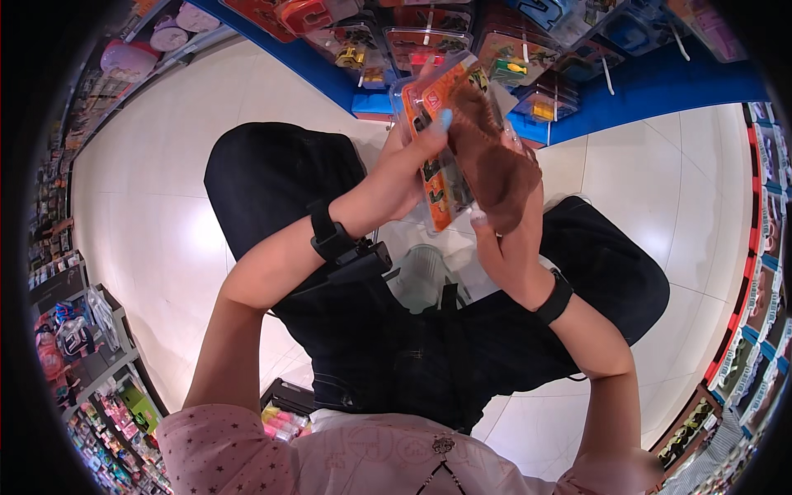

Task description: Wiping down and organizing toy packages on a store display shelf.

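Before the shelf, my left hand grips a clear plastic blister package with an orange card, the thumb across its front. My right hand holds a brown cloth against the package's right side, its thumb at the cloth's lower edge. Part of the package and the fingers behind it are hidden. Both wrists wear black bands. Just beyond, blister-packed toys hang from white hooks.
A blue shelf edge runs across the top. Stocked racks stand at the left and right. Below my hands are my spread knees in dark trousers and a translucent stool. A black crate with packages stands behind.
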A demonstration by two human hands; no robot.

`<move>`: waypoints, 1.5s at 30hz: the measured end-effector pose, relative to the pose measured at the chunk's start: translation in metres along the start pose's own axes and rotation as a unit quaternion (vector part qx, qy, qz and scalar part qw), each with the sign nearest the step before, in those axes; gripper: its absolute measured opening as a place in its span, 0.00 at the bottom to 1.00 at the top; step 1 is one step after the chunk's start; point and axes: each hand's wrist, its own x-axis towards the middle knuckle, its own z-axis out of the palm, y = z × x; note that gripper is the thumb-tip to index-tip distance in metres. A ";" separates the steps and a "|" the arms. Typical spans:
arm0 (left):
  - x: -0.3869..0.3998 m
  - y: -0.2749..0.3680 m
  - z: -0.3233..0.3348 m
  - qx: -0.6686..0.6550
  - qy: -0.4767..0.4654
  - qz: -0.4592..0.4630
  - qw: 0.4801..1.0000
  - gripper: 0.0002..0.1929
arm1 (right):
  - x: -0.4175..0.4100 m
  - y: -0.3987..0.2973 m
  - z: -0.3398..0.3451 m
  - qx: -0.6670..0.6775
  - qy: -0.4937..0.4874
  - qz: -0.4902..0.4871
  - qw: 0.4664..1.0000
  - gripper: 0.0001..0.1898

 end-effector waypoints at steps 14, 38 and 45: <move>0.008 -0.001 -0.032 0.094 0.060 -0.049 0.993 0.19 | 0.018 0.027 -0.023 0.436 0.145 0.308 0.833 0.23; 0.013 -0.014 -0.012 0.170 0.039 -0.037 0.984 0.23 | 0.005 0.063 -0.025 0.319 -0.026 0.392 0.863 0.24; 0.016 -0.019 -0.012 0.211 0.014 0.018 0.977 0.23 | 0.009 0.055 -0.039 0.327 -0.017 0.406 0.853 0.21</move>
